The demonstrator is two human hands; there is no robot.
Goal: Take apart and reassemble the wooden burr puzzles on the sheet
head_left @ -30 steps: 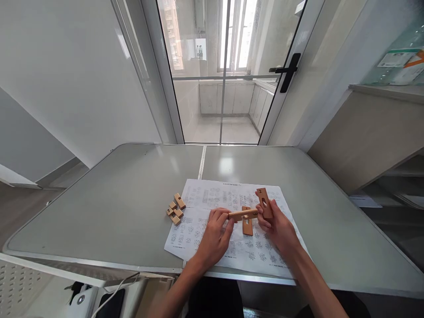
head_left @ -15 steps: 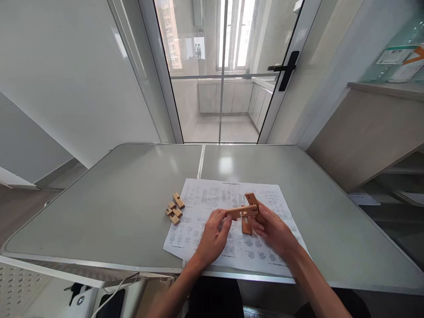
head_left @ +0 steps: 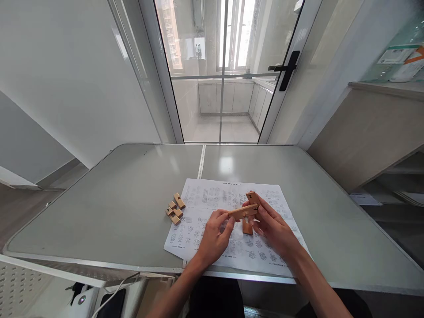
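Note:
My left hand point(head_left: 214, 236) pinches the left end of a horizontal wooden bar point(head_left: 241, 212) above the printed instruction sheet point(head_left: 212, 196). In my right hand point(head_left: 274, 227) is a slotted wooden piece marked "2" point(head_left: 252, 198), pressed against the bar's right end. A third wooden piece point(head_left: 247, 225) stands upright under the bar, between both hands. Both hands are closed on their pieces. Left of the sheet, a small cluster of loose wooden blocks point(head_left: 174, 209) lies on the table.
The grey folding table point(head_left: 115, 207) has a seam down its middle and a front edge close to my body. A glass door with a black handle point(head_left: 286, 68) stands behind it. A shelf unit point(head_left: 380, 132) is at the right. A white cable point(head_left: 112, 291) hangs below the table's front left.
My right hand has lowered the piece marked "2" from upright beside the bar down onto the bar's right end. My left hand has stayed in place on the bar.

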